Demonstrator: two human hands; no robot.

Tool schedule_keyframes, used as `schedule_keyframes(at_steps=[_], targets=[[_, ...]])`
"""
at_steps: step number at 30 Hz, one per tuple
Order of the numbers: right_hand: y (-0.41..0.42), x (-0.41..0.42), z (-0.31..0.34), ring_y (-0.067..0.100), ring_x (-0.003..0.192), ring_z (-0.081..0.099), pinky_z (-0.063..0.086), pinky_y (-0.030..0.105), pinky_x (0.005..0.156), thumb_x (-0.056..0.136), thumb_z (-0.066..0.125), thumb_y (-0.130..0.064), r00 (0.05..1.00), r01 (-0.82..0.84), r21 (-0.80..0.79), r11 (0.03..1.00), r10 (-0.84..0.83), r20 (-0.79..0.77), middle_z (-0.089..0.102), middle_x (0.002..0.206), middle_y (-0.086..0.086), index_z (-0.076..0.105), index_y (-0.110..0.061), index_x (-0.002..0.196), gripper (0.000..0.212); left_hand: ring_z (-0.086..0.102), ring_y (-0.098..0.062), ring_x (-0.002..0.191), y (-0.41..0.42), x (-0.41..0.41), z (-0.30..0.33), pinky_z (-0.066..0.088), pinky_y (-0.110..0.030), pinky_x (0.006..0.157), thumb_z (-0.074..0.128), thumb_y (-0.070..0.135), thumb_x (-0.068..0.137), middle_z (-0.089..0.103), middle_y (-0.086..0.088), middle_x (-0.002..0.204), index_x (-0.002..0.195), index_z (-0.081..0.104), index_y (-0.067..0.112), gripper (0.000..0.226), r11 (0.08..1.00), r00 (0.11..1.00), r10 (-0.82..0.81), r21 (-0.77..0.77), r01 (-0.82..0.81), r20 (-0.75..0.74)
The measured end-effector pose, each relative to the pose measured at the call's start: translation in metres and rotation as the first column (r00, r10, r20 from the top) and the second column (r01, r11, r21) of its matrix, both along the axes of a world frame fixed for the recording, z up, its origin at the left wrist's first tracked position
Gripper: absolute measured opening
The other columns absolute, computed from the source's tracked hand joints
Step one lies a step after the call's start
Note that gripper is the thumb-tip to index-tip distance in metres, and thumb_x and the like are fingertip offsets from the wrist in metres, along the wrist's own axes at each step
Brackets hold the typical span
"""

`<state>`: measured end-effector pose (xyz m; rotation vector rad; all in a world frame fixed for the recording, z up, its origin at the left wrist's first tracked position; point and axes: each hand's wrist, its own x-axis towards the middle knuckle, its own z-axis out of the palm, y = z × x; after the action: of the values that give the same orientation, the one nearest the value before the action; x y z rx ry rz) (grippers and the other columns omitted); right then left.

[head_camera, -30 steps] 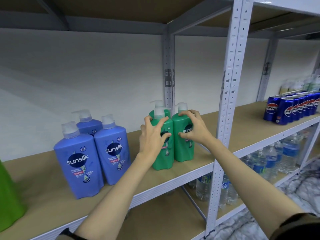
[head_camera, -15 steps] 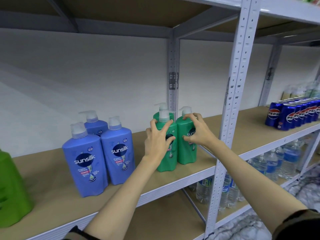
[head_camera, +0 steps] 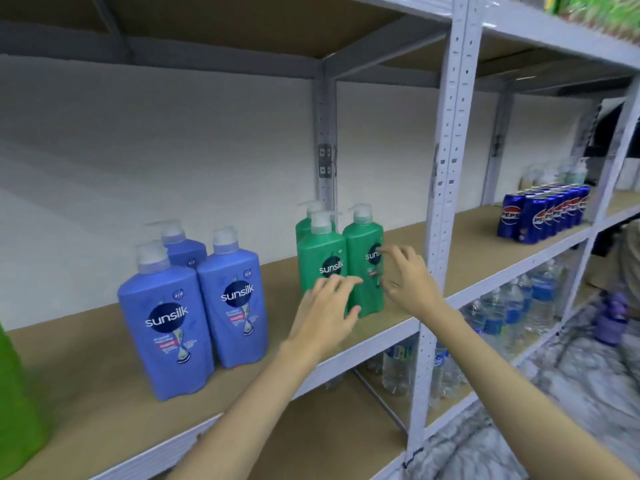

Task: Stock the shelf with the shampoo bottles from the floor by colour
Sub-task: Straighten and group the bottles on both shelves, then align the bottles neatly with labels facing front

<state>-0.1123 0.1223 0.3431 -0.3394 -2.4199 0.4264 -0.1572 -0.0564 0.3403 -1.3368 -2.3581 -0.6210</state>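
Looking through the head camera, the only view I have, I find both hands empty in front of the green bottles [head_camera: 341, 265]. My left hand [head_camera: 323, 315] has its fingers spread wide, palm toward the front left bottle of the green group, and I cannot tell whether the fingertips touch it or hang just short. My right hand [head_camera: 408, 282] is loosely spread too, thumb and forefinger apart, just beside the right face of the front right green bottle, near its label.

From the grip, the green group lies straight ahead and between the two hands, three bottles standing upright with pumps on top, the third tucked behind the front pair. The blue bottles [head_camera: 194, 306] stand well to the left of my left hand on the same shelf [head_camera: 86, 403], also upright, three of them close together, with bare board between the two colours.

I judge the green set as placed, with the hands either squaring it off or about to let go. The bottles from the floor are out of view below, so any further reach starts downward, away from both hands. The right hand is nearer the white post [head_camera: 446, 202], which it must avoid. A bright green thing [head_camera: 17, 410] sits at the far left, cut off by the frame.
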Motion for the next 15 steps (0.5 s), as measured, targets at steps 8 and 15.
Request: schedule_keyframes(at_steps=[8, 15], targets=[[0.036, -0.007, -0.021, 0.03, 0.108, 0.053, 0.045, 0.033, 0.091, 0.082, 0.062, -0.024, 0.819, 0.044, 0.021, 0.999, -0.048, 0.572, 0.053, 0.117, 0.01, 0.055, -0.018, 0.118, 0.038, 0.044, -0.019, 0.117, 0.039, -0.03, -0.006, 0.037, -0.035, 0.098, 0.051, 0.036, 0.09, 0.047, 0.001, 0.126, 0.13, 0.04, 0.024, 0.043, 0.984, 0.987, -0.031, -0.169, 0.058, 0.16], [0.036, 0.019, 0.023, 0.02, 0.087, 0.051, 0.048, 0.034, 0.083, 0.077, 0.071, -0.026, 0.671, 0.035, -0.115, 0.993, 0.062, 0.739, 0.052, 0.091, 0.0, 0.059, -0.015, 0.107, 0.034, 0.053, -0.019, 0.111, 0.053, -0.018, 0.039, 0.045, -0.034, 0.091, 0.056, 0.034, 0.087, 0.056, 0.0, 0.12, 0.115, 0.053, 0.019, 0.031, 0.908, 0.914, -0.004, -0.382, 0.173, 0.406]])
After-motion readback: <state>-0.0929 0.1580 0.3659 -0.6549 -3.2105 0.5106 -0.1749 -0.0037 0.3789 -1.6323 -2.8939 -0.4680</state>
